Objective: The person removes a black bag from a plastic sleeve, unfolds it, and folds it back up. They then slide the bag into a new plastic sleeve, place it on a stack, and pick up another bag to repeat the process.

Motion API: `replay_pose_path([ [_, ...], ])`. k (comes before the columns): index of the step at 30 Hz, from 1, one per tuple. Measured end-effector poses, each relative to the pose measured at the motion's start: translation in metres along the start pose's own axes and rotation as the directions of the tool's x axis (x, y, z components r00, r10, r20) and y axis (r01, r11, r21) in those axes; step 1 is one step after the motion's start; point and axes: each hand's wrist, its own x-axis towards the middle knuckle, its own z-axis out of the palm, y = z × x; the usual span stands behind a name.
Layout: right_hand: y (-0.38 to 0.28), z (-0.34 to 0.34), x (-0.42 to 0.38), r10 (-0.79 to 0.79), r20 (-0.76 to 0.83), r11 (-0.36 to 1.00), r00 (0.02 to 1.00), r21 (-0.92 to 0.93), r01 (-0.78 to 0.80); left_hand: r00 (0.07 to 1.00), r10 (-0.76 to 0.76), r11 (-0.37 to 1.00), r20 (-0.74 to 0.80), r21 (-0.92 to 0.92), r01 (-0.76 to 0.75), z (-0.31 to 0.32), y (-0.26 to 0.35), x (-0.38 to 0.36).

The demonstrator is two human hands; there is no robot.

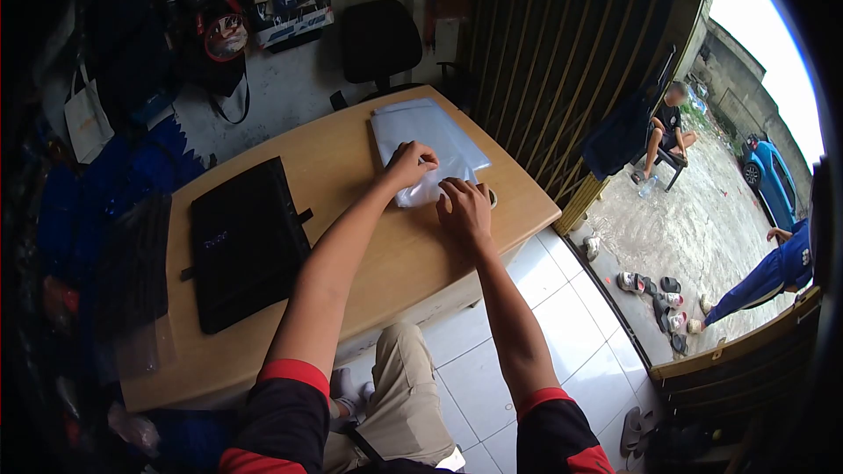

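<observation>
A stack of clear plastic bags point(430, 136) lies on the far right part of the wooden desk point(369, 254). My left hand point(409, 164) rests on the near end of the stack with its fingers curled, pinching the plastic. My right hand point(465, 204) lies flat beside it, fingers spread, pressing on the near edge of the plastic. A small round dark object point(493, 198) peeks out just right of my right hand.
A black flat case point(246, 241) lies on the desk's left half. A black office chair point(379, 42) stands behind the desk. Bags and clutter fill the left side. Sandals point(654, 290) lie at the doorway; two other people are outside at the right.
</observation>
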Motion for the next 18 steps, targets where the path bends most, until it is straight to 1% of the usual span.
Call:
replay_pose_path([
  [1,0.001,0.001,0.0,-0.001,0.001,1.0,1.0,-0.002,0.001,1.0,0.0,1.0,-0.001,-0.002,0.0,-0.001,0.001,0.001],
  [3,0.002,0.003,0.001,-0.024,0.019,0.999,1.0,0.032,0.023,0.996,-0.084,0.996,0.018,-0.021,0.084,-0.006,0.004,0.004],
  [4,0.003,0.004,0.001,-0.025,0.019,0.999,1.0,0.033,0.025,0.996,-0.084,0.996,0.017,-0.02,0.085,-0.007,0.007,0.006],
  [6,0.003,0.005,0.001,-0.02,0.062,1.0,0.998,0.024,0.019,0.994,-0.048,0.999,0.094,0.008,0.047,-0.009,0.013,0.009],
  [7,0.003,0.005,0.002,-0.02,0.06,1.0,0.998,0.025,0.018,0.994,-0.046,0.999,0.095,0.01,0.045,-0.011,0.015,0.009],
  [8,0.003,0.005,0.003,0.005,0.085,1.0,0.996,-0.005,-0.004,0.979,0.091,0.966,0.183,0.223,-0.132,-0.014,0.017,0.008],
  [9,0.003,0.005,0.002,0.03,0.111,0.999,0.993,-0.034,-0.027,0.933,0.202,0.859,0.297,0.405,-0.314,-0.015,0.018,0.008],
  [10,0.003,0.005,0.002,0.032,0.109,0.999,0.994,-0.034,-0.029,0.932,0.202,0.858,0.299,0.405,-0.316,-0.014,0.02,0.007],
  [12,0.004,0.006,0.001,0.04,0.121,0.995,0.992,-0.096,-0.029,0.945,0.177,0.706,0.274,0.633,-0.316,-0.008,0.029,0.002],
  [13,0.005,0.006,0.001,0.041,0.12,0.995,0.992,-0.096,-0.03,0.945,0.178,0.705,0.276,0.634,-0.318,-0.006,0.035,-0.001],
  [15,0.008,0.007,0.001,0.07,0.177,0.99,0.982,-0.137,-0.046,0.963,0.157,0.62,0.217,0.738,-0.267,-0.001,0.044,-0.004],
  [16,0.009,0.008,0.0,0.074,0.172,0.989,0.982,-0.138,-0.05,0.962,0.161,0.618,0.221,0.737,-0.273,0.0,0.047,-0.003],
  [18,0.009,0.01,-0.002,0.041,0.063,0.988,0.997,-0.15,-0.031,0.964,0.164,0.522,0.207,0.811,-0.263,0.003,0.049,0.0],
])
